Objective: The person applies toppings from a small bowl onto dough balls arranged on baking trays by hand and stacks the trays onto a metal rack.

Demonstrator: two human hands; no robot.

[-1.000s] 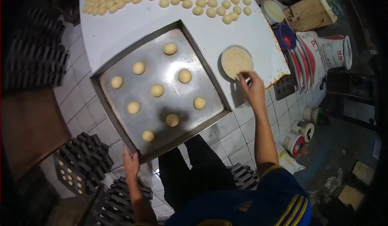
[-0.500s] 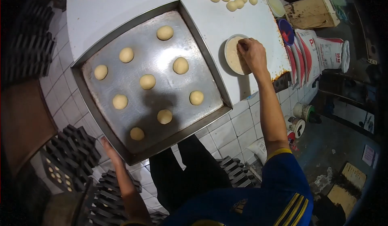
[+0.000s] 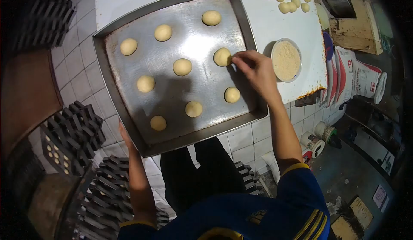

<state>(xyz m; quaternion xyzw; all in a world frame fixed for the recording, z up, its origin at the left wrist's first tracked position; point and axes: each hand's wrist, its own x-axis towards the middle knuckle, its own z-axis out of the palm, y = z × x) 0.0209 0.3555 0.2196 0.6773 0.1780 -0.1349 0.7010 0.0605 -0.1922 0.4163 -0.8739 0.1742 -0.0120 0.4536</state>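
Note:
A square metal tray point(image 3: 101, 68) with several round dough balls spaced over it rests partly on the white table. My left hand point(image 3: 124, 133) is against the outer side of the tray at its lower left; its fingers are mostly hidden by the wall. Over the tray's right side is my right hand point(image 3: 254, 70), its fingertips pinched together beside a dough ball point(image 3: 222, 57). Whatever the pinch holds is too small to make out. Just right of that hand stands a round bowl point(image 3: 286, 60) of pale crumbs or powder.
More dough balls point(image 3: 284, 7) lie at the table's far edge. Printed sacks point(image 3: 355, 74) and lidded buckets point(image 3: 317, 147) are at the right, beyond the table's rusty edge point(image 3: 312, 92). Dark stacked trays point(image 3: 107, 197) stand on the lower left.
My right hand has moved left from the bowl to a dough ball at the tray's right side. The view has shifted, and my left hand remains at the tray's side.

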